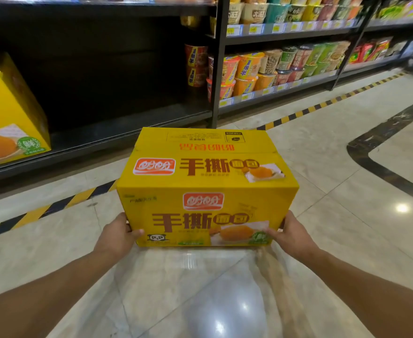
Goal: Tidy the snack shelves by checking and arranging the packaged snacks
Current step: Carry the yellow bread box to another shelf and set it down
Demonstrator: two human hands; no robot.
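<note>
A rectangular yellow cardboard carton point(208, 191), printed with brown characters, red-orange logos and a bread picture, is held out in front of the person over the floor point(347, 191), near the bottom shelf point(127, 132). Its top flaps are closed and flat, and its corners are crisp.

The left hand point(116, 234) grips the carton's lower left corner, with the thumb lying on the front face. The right hand point(294, 234) grips the lower right corner in the same way.

The floor is glossy pale stone tile with dark inlaid bands, and a yellow-and-black hazard stripe point(298, 113) runs along the shelf base. The dark bottom shelf has a wide open stretch between a second yellow carton point(8, 113) at its left end and the black metal upright point(219, 69). To the right of the upright, round instant noodle cups point(273, 67) stand stacked in rows behind price-tag rails.
</note>
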